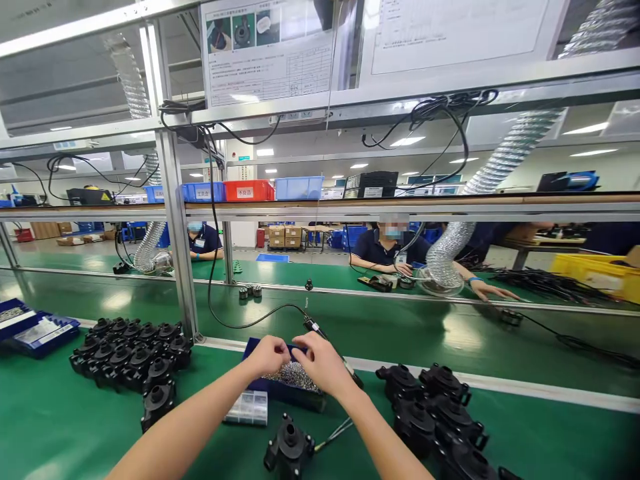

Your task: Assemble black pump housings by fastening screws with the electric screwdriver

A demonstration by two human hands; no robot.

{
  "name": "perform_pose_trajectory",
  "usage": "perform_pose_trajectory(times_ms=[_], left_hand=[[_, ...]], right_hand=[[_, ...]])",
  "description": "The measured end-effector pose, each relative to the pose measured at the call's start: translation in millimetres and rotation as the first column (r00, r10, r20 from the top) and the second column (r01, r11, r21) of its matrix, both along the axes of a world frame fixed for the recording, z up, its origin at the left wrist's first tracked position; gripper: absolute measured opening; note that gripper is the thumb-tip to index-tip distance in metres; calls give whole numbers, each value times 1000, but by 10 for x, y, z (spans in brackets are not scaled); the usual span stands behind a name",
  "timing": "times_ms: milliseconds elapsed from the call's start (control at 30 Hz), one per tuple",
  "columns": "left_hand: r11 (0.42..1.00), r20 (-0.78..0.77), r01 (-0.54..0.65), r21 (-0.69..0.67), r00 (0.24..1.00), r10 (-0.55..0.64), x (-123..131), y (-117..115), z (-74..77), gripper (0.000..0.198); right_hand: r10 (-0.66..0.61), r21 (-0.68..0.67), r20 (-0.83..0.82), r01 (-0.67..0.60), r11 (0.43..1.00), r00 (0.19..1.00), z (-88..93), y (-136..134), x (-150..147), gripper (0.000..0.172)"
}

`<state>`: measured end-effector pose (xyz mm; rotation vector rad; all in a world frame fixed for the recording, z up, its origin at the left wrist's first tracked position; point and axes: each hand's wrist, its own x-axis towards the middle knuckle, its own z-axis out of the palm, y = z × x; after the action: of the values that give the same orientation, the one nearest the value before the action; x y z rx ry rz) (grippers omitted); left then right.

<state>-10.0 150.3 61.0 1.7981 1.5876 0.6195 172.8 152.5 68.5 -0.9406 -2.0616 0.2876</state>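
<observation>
Both my hands are over a blue bin [287,395] of small metal screws [296,376]. My left hand [269,355] is closed in a pinch at the bin's left side; whatever its fingertips hold is too small to make out. Beside it, my right hand [320,363] is curved, with thumb and forefinger apart and nothing visible between them. Just behind the right hand lies a black corded electric screwdriver [320,330]. Nearer me, a black pump housing [290,443] stands on the green bench, next to a clear compartment box [250,408] and thin wires [334,433].
Black housings [133,353] stand grouped at left, and more housings [440,413] at right. Blue trays [37,330] sit at far left. A metal post [175,253] rises from the bench. Beyond the rail [500,387], co-workers sit opposite; one person's hand [493,291] rests on the bench.
</observation>
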Motion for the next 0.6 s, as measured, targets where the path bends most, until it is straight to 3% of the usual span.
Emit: perform_pose_trajectory(times_ms=[133,267,433,600], left_hand=[[999,316,-25,-34,948,35,-86,-120,-27,27],[997,509,-26,-73,858,60,-78,-150,12,50],[996,576,-7,-92,815,59,-76,-359,38,59],[986,531,67,-154,847,25,-205,-940,-261,53]], right_hand=[[133,-63,-8,-133,989,991,-50,-15,-65,20],[148,-90,-67,-153,984,987,-63,-23,-107,19],[114,-84,-98,-122,989,989,8,-205,-139,18],[197,-102,-95,-206,973,976,-81,-736,-38,20]])
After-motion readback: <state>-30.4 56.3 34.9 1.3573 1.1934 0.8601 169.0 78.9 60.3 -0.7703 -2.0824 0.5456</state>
